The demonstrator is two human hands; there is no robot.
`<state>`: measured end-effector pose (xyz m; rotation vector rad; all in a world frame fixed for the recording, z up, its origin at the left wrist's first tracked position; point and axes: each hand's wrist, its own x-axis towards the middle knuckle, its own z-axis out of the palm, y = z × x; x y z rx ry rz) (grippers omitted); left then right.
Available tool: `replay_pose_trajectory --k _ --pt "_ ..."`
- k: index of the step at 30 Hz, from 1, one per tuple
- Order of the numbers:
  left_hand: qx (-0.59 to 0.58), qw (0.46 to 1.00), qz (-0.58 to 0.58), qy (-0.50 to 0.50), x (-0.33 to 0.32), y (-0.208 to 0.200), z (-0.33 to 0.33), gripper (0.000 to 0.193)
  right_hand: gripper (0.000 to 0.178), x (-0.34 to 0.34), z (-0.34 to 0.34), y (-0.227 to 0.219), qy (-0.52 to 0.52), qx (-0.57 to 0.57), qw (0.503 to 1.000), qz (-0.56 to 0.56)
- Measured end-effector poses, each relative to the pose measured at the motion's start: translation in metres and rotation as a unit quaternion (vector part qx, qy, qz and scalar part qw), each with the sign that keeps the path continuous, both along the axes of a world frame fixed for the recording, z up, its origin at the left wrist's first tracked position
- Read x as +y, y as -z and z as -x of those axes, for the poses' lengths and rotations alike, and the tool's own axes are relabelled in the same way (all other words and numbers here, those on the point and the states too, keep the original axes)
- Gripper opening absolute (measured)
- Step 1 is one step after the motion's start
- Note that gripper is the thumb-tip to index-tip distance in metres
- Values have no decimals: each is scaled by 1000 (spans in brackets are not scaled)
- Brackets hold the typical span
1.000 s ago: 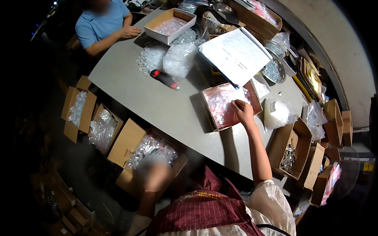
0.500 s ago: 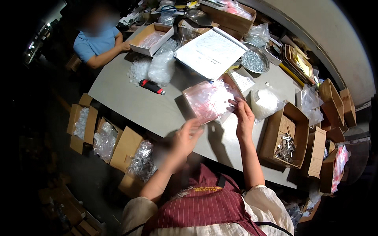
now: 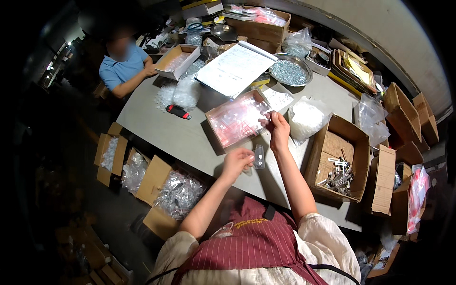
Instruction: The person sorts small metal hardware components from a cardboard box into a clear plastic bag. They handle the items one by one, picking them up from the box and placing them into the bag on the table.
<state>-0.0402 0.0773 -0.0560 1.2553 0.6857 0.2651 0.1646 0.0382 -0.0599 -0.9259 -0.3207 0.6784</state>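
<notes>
My left hand [image 3: 238, 163] is closed at the table's front edge. From its fingers a small clear plastic bag [image 3: 259, 157] with white round spots sticks out to the right. Just above and right of it, my right hand [image 3: 278, 129] is pinched at the right side of a shallow cardboard box [image 3: 219, 135]. What sits between those fingertips is too small to make out. Inside the box lie clear bags with red lines [image 3: 232, 118] and small white round pieces. Right of my right hand stands an open bag of white pieces [image 3: 306, 118].
A cardboard box of metal parts [image 3: 311, 166] is at the right. Behind the work lie a clipboard with paper [image 3: 235, 69] and a bowl of small metal pieces [image 3: 290, 71]. A red-black cutter [image 3: 178, 111] lies left. Across the table sits a person in blue [image 3: 122, 66].
My left hand has moved from the box's near corner and now has the small clear bag in its fingers. My right hand stays by the box's right side. The whole view has shifted slightly.
</notes>
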Motion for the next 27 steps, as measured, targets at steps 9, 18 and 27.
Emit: replay_pose_trajectory --k 9,18,27 --pt "75 925 -362 -90 -44 14 46 22 77 -71 18 -16 -269 -468 835 108" --pt "106 955 -268 -70 -105 -18 28 22 15 -163 31 -65 -342 -595 670 282" --pt "-69 980 -51 -178 -109 -11 -9 16 16 -193 11 -31 -198 -536 745 343"
